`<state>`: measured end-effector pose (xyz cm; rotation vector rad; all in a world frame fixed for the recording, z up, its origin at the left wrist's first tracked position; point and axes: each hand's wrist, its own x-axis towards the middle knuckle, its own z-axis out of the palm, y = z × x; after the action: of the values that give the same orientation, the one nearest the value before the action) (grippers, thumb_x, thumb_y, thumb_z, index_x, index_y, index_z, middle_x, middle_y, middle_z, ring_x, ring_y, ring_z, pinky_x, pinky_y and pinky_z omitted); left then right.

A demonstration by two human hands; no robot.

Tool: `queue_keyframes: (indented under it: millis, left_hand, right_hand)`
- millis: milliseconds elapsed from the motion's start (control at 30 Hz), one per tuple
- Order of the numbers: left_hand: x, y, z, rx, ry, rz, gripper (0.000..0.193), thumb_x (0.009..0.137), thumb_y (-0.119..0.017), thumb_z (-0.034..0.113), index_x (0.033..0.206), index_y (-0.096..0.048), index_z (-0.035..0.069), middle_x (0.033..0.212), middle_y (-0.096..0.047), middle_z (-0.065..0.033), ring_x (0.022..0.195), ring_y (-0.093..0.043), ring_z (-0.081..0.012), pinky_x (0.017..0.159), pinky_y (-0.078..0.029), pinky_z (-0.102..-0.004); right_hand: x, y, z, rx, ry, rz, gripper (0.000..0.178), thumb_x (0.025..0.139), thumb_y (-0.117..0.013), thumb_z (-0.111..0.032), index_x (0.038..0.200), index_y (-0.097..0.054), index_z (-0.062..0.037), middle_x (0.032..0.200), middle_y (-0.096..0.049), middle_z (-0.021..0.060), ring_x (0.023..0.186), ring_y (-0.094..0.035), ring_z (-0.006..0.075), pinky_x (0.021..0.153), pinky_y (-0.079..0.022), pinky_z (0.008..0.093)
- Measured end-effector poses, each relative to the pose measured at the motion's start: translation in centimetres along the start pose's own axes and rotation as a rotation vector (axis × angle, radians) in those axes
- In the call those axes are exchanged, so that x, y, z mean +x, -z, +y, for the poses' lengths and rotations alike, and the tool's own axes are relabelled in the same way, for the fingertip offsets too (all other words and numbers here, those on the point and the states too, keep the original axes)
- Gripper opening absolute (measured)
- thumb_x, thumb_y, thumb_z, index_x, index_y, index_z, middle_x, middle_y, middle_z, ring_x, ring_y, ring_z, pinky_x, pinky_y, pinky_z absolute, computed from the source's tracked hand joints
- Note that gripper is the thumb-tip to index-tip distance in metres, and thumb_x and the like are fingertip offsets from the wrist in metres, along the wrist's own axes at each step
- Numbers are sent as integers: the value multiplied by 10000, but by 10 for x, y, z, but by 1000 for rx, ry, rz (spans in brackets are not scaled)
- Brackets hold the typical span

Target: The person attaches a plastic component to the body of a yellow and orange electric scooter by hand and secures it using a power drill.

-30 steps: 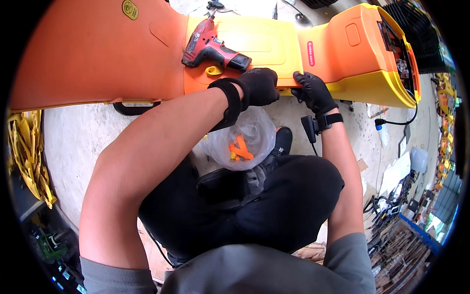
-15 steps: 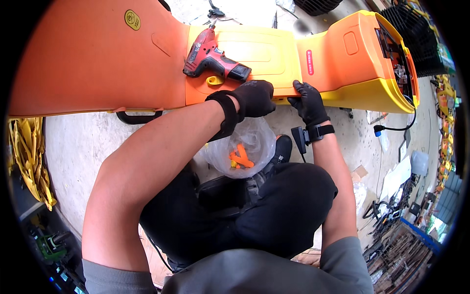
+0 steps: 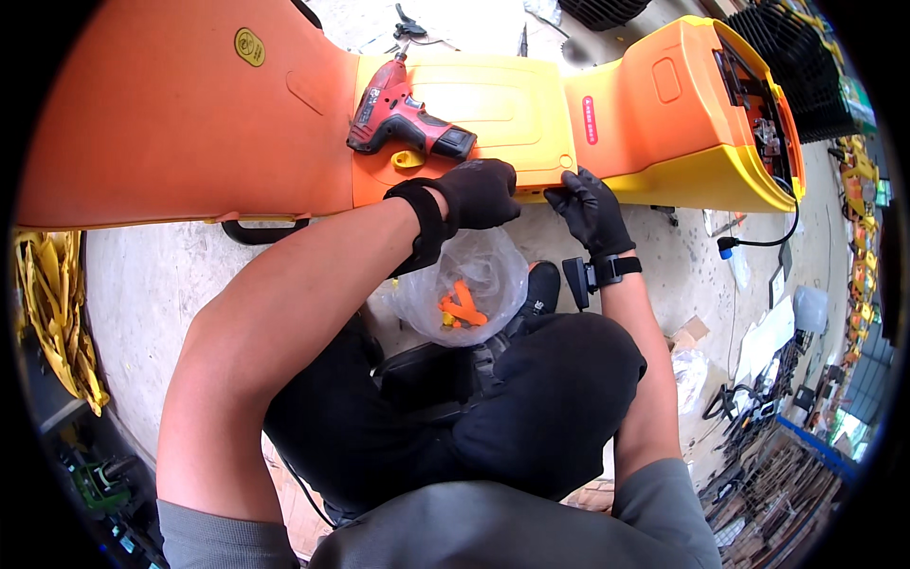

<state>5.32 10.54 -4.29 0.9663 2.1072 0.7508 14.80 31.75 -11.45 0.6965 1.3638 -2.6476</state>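
Observation:
A large orange and yellow plastic seat-like body (image 3: 645, 123) lies across the far side, with a yellow panel (image 3: 512, 104) in its middle. My left hand (image 3: 482, 194), in a black glove, is curled into a fist at the panel's near edge; whatever is inside it is hidden. My right hand (image 3: 590, 211), also gloved, has its thumb and fingers bent together at the panel's near right corner, and what they grip is too small to tell. A red and black cordless driver (image 3: 403, 119) rests on the panel's left, beside a small yellow part (image 3: 408, 159).
Below my hands, a clear plastic bag (image 3: 493, 256) holds orange and yellow pieces (image 3: 463, 305). A black cable with a blue connector (image 3: 728, 248) hangs from the body's right end. Black handle (image 3: 265, 230) juts from its near left edge. Metal scrap (image 3: 768, 493) lies at the lower right.
My right fingertips have drawn back a little from the panel's top, uncovering a small round mark at its corner. The view has shifted slightly; my left hand stays closed at the edge.

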Motion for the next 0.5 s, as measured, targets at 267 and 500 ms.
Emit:
queue_keyframes:
  millis: [267, 500]
  left_hand:
    - [0, 1, 1, -22, 56, -34, 306, 735, -641, 281, 886, -635, 14, 962, -642, -207, 932, -616, -343, 824, -478, -386]
    - [-1, 1, 2, -20, 38, -24, 306, 734, -637, 280, 888, -641, 15, 957, -643, -209, 938, -616, -342, 829, -479, -387]
  right_hand:
    - [1, -3, -2, -56, -1, 84, 190, 919, -586, -145, 1075, -575, -39, 942, -620, 50, 803, -614, 156, 754, -537, 301]
    - [1, -8, -5, -118, -32, 199, 146, 887, -648, -185, 971, -604, -74, 823, -616, 23, 700, -598, 133, 679, -527, 274]
